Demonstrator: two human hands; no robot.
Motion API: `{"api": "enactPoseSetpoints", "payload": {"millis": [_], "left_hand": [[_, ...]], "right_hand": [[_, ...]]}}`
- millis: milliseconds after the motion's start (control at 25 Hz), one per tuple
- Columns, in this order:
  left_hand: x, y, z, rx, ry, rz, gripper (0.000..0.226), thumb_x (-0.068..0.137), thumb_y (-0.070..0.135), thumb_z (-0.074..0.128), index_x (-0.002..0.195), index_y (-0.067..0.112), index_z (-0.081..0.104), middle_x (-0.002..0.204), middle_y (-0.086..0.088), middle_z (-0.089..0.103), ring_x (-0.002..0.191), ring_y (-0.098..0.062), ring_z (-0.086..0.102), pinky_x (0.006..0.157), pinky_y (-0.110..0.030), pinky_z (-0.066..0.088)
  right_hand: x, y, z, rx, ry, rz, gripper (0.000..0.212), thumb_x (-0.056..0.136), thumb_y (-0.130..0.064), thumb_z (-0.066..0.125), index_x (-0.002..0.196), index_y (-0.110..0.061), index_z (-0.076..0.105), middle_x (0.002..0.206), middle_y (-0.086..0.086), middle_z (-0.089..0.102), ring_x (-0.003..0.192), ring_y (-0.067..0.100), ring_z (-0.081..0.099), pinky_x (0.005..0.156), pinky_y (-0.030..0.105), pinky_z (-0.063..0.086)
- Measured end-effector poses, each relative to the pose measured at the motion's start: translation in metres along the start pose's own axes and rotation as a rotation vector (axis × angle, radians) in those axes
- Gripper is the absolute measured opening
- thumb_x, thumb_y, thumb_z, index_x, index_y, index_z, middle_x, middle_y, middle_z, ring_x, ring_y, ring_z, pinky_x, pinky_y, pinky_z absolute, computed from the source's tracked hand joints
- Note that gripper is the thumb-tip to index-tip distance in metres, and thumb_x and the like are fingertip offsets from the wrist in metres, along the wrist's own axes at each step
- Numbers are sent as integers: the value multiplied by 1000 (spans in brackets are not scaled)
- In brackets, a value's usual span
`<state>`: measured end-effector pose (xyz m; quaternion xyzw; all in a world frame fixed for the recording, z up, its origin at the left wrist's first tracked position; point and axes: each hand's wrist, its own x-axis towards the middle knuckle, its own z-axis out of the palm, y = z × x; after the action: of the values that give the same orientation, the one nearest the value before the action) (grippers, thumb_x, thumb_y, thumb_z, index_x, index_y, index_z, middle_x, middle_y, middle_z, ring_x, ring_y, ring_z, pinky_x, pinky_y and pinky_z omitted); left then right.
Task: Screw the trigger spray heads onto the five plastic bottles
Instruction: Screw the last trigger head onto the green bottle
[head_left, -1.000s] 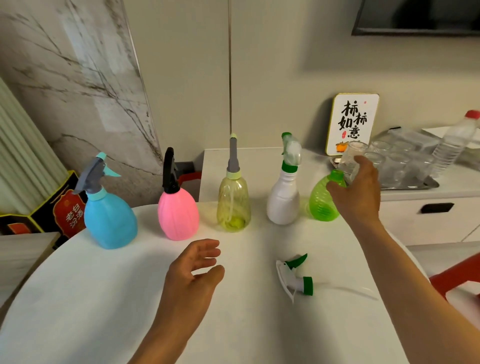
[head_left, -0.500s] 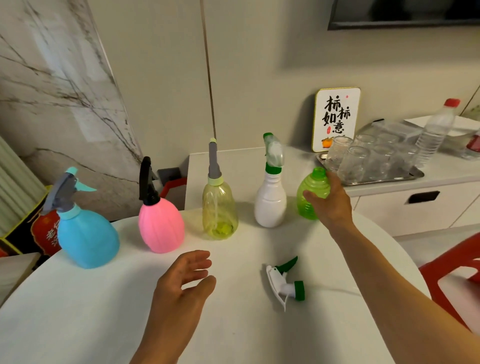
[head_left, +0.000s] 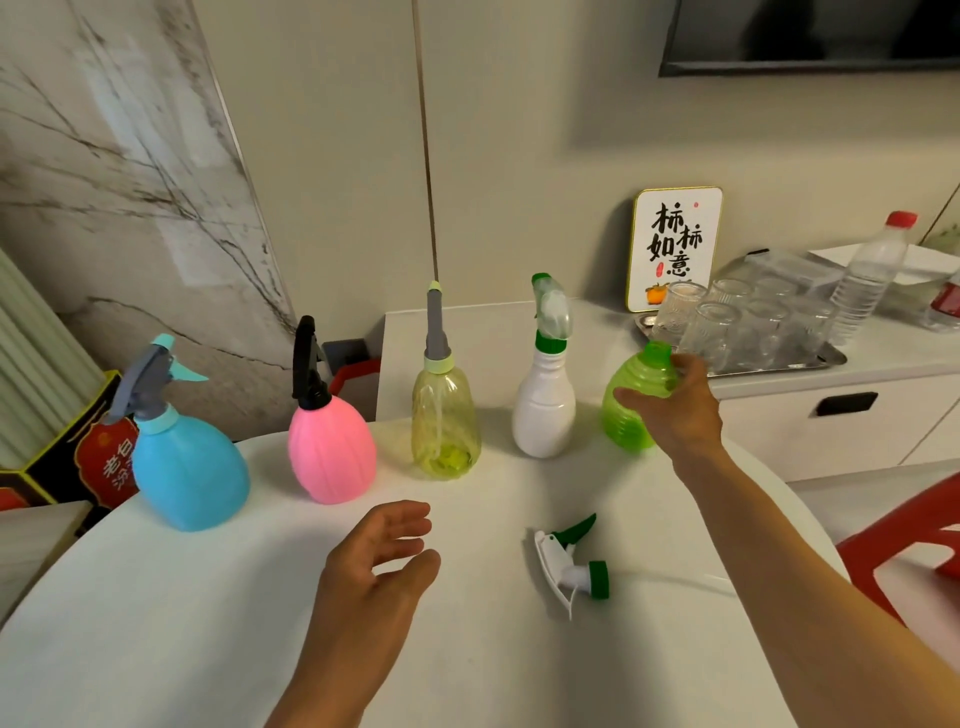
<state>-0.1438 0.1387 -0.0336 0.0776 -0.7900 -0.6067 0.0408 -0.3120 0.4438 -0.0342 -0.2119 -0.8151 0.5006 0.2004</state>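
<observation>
Right hand stretched forward, fingers curled in a grip — left hand low, loosely spread, holding nothing

A home dining area: a round white table stands before a low white cabinet holding a tray of drinking glasses, a water bottle and a small calligraphy plaque, beside a marble-patterned wall.

The right hand gripped the open-necked green bottle at the table's far edge. The left hand hovered spread. A loose spray head lay between them.
</observation>
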Motion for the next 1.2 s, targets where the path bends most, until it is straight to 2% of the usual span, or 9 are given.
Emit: {"api": "enactPoseSetpoints", "payload": {"millis": [120, 200, 560, 640, 720, 800, 1040, 1120, 1200], "left_hand": [[-7, 4, -2, -17, 2, 13, 33, 82, 6, 71, 96, 36, 70, 95, 24, 71, 87, 5, 65, 67, -14, 46], [-14, 9, -4, -26, 12, 21, 33, 82, 6, 71, 95, 36, 70, 94, 23, 72, 86, 4, 66, 67, -15, 46], [-34, 37, -24, -126, -80, 137, 27, 80, 12, 78, 98, 30, 70, 92, 8, 74, 82, -10, 68, 66, -11, 50], [-36, 38, -31, -134, -146, 182, 51, 69, 27, 86, 113, 36, 62, 107, 12, 70, 95, -6, 66, 75, -16, 53], [-40, 37, -34, -43, -294, 234, 93, 56, 41, 90, 135, 47, 40, 132, 23, 52, 116, 5, 53, 87, -19, 51], [-45, 35, -32, 1, -408, 275, 116, 51, 44, 93, 143, 52, 23, 138, 26, 45, 122, 7, 49, 90, -18, 50], [-37, 34, -37, -84, -293, 275, 79, 53, 37, 93, 123, 37, 57, 109, 10, 72, 98, -11, 70, 76, -25, 58], [-34, 34, -40, -204, -280, 192, 70, 53, 38, 92, 116, 39, 62, 104, 8, 74, 93, -11, 71, 70, -22, 57], [-31, 34, -44, -267, -240, 137, 64, 50, 41, 90, 109, 44, 64, 101, 9, 75, 91, -9, 72, 66, -19, 56]], "right_hand": [[-4, -20, -27, 150, 22, -36, 71, 65, -32, 88, 124, -28, 49, 108, -3, 60, 108, 29, 61, 91, 41, 48], [-22, -33, -47, 193, -13, -81, 68, 62, -33, 89, 118, -32, 51, 104, -7, 62, 105, 25, 62, 82, 36, 47], [-176, -62, -71, 245, -470, -251, 63, 60, -37, 91, 109, -51, 54, 104, -20, 67, 89, -3, 66, 60, 13, 52], [-201, -63, -64, 314, -574, -248, 63, 59, -33, 91, 112, -43, 59, 108, -18, 69, 90, 4, 69, 64, 19, 55], [-218, -64, -55, 446, -664, -209, 61, 61, -33, 89, 115, -32, 63, 111, -7, 72, 94, 19, 72, 68, 27, 57], [-230, -63, -43, 552, -738, -152, 59, 64, -32, 88, 118, -25, 64, 112, 2, 73, 96, 28, 72, 71, 34, 57], [-223, -66, -36, 510, -992, -172, 56, 77, -28, 80, 130, -27, 61, 127, 2, 67, 107, 32, 68, 86, 44, 58], [-205, -67, -45, 458, -927, -145, 37, 80, -23, 76, 116, -27, 70, 119, 4, 71, 99, 30, 71, 80, 38, 59], [-183, -55, -49, 101, -691, -222, 25, 86, -13, 69, 103, -32, 73, 109, -2, 74, 90, 27, 70, 77, 32, 56]]}}
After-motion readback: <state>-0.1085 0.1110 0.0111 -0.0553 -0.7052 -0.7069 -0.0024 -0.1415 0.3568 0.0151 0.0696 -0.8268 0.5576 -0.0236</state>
